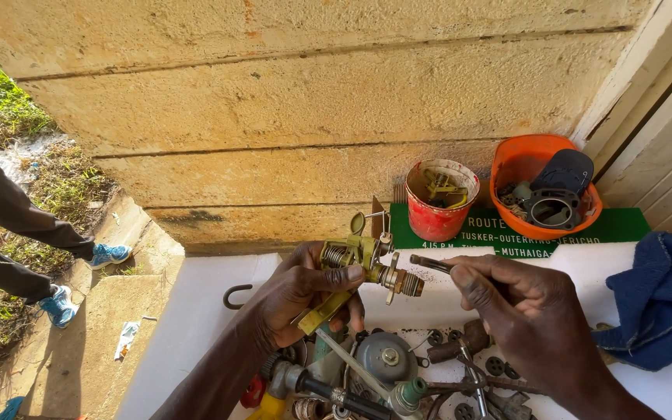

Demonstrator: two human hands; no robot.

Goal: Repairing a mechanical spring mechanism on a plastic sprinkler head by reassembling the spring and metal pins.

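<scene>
Sign: we see a green board (499, 230) lying flat under both containers.
Red bucket (439, 202): yellowish metal parts.
Orange bowl (542, 187): dark ring, cap.
Left hand (297, 295): clamps the brass valve assembly (367, 260) above the table.
Right hand (519, 299): pinches a thin rod (429, 264).

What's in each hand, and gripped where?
Left hand holds a brass valve assembly by its lower body and yellow lever. Right hand pinches a thin dark tool by its rear end, tip near the assembly.

I see tarnished brass on the valve assembly (367, 264) mid-frame, glossy plastic on the orange bowl (519, 167) upper right, rough stone wall (313, 101), matt blue cloth (659, 299).
</scene>
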